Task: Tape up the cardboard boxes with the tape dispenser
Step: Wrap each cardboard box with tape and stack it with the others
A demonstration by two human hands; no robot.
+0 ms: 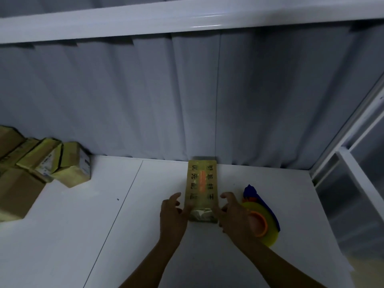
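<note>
A long cardboard box (202, 183), covered in shiny yellowish tape with dark printed characters and an orange stripe, lies on the white table (104, 225) with its far end at the wall. My left hand (172, 217) touches the box's near left side, thumb pressed on its edge and fingers loosely spread. My right hand (232, 215) is at the near right side, with its fingers curved against the box. The tape dispenser (259, 215), blue with an orange core and a yellow tape roll, lies on the table just right of my right hand, partly hidden by it.
Several taped cardboard boxes (58, 161) are piled at the left edge of the table against the grey panelled wall (187, 100). A larger plain box (16, 192) sits below them. A white window frame (342, 163) borders the table on the right.
</note>
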